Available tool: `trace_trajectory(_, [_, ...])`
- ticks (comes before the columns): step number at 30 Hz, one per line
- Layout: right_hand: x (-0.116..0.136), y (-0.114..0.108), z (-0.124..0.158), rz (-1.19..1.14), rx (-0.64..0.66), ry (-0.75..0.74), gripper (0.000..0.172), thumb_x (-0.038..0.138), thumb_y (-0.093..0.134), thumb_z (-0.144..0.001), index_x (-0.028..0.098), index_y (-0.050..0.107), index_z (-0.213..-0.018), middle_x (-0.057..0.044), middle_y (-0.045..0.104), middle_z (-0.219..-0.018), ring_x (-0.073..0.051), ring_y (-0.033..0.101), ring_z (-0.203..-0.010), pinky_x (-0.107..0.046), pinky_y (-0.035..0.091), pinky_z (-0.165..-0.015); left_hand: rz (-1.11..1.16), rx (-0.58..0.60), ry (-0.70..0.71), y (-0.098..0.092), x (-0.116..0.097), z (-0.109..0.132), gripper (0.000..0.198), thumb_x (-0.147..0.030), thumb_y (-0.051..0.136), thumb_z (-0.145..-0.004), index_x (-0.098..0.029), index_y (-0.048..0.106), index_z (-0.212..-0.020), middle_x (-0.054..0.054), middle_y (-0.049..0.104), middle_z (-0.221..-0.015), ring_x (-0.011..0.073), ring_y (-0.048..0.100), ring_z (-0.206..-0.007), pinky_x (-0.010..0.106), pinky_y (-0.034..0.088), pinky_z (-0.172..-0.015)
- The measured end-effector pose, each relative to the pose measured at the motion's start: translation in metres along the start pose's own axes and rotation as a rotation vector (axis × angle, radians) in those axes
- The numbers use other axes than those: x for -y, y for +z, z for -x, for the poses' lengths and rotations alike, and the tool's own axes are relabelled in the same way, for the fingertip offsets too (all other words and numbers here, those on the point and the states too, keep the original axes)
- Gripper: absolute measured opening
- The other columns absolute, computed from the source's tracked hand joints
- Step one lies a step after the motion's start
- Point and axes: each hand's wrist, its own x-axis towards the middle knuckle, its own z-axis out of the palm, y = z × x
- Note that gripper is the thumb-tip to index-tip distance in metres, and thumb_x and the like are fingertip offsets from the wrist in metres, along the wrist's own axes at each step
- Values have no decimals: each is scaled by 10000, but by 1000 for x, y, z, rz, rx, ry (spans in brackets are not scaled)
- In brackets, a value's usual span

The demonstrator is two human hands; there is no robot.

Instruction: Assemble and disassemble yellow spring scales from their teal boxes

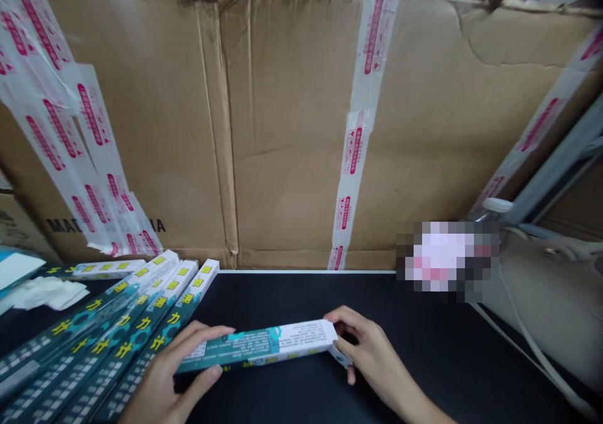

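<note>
A long, narrow carton (264,347), teal and white with fine print and yellow marks, is held level above the black tabletop. My left hand (181,374) grips its left part, thumb on the near side and fingers over the far side. At the white right end, my right hand (365,345) pinches the corner and an end flap that hangs down there. What lies inside the carton is hidden. Just left of my left hand lie several similar long cartons (127,323), fanned out side by side, dark green and white with large yellow characters.
A large brown cardboard sheet (292,160) with strips of printed tape stands behind the black table (282,292). White crumpled paper (51,292) lies at the left. On the right are a beige bag (551,298) with cords, a white-capped bottle (497,205) and a blurred-out patch.
</note>
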Motion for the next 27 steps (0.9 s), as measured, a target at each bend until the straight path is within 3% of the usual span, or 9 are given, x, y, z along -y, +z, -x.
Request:
trace_trajectory(5, [6,-3,1,-29,12,-54,209,341,805,-731,193,826,-876,-111,637,-1152,-169,628,-696,-221,561,-403,54,-43,-36,-2,-9,-1,305,-488,656,-875,-396,753,-1150,-31,761,-1136,225,730,-1058,258,580,-936])
trace_trajectory(8, [9,-5,2,-47,36,-51,201,366,813,-740,189,829,-834,-131,593,-1264,-155,634,-682,-242,564,-445,104,-80,-99,-3,-21,-1,285,-518,670,-846,-390,775,-1078,-36,769,-1128,235,718,-1075,238,591,-885])
trace_trajectory(14, [11,-3,2,-94,22,-39,195,342,902,-654,188,792,-700,-102,634,-1104,-216,659,-758,-286,587,-533,77,-62,-73,-4,-26,-2,287,-516,666,-860,-387,776,-1091,-42,772,-1101,214,728,-1067,203,594,-834])
trace_trajectory(17, [10,-3,2,-139,-34,-58,281,443,912,-667,191,803,-725,-102,684,-1043,-260,671,-899,-290,594,-687,41,-58,-7,-3,-16,-2,286,-489,675,-874,-402,758,-1134,-53,775,-1126,201,743,-1065,199,603,-846])
trace_trajectory(21, [1,-9,-1,-262,-187,-31,414,603,840,-737,211,775,-852,-63,751,-892,-227,689,-855,-294,575,-787,-21,-36,36,-4,-5,-2,287,-470,690,-875,-423,751,-1151,-65,785,-1141,200,764,-1045,205,612,-853])
trace_trajectory(27, [-4,-17,-11,-503,-354,26,496,682,791,-742,221,643,-851,-77,812,-918,-242,733,-855,-331,601,-755,21,-120,-195,-1,-18,3,393,-645,613,-885,-372,748,-1133,-40,790,-1111,224,771,-1006,277,608,-922])
